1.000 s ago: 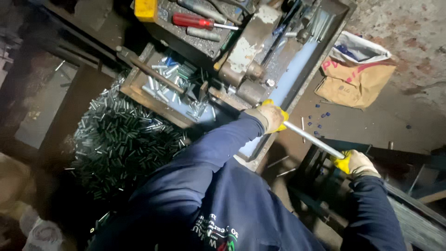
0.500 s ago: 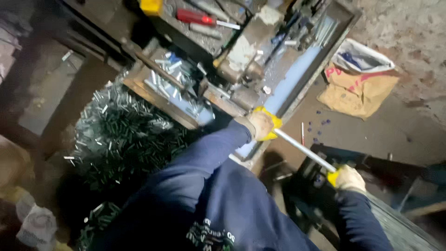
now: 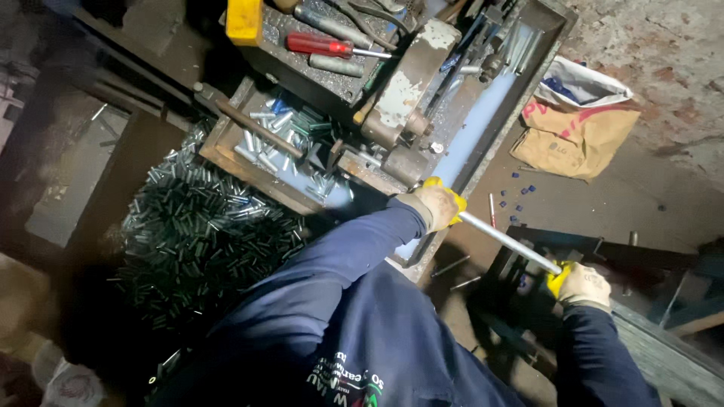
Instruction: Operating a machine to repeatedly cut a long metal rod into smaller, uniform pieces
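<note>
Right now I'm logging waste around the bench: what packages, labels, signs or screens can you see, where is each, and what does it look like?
Cardboard box: on the floor right of the machine, flattened and crumpled, tan with red print.
White bag: lies on the box's top edge, open, with something blue inside.
Sweatshirt print: on the dark blue sleeve at the bottom edge, small white, red and green marking.
No signs or screens in view.

dim overall | glare on pale blue metal tray (image 3: 467,128) | deep shadow left of it | edges soft
</note>
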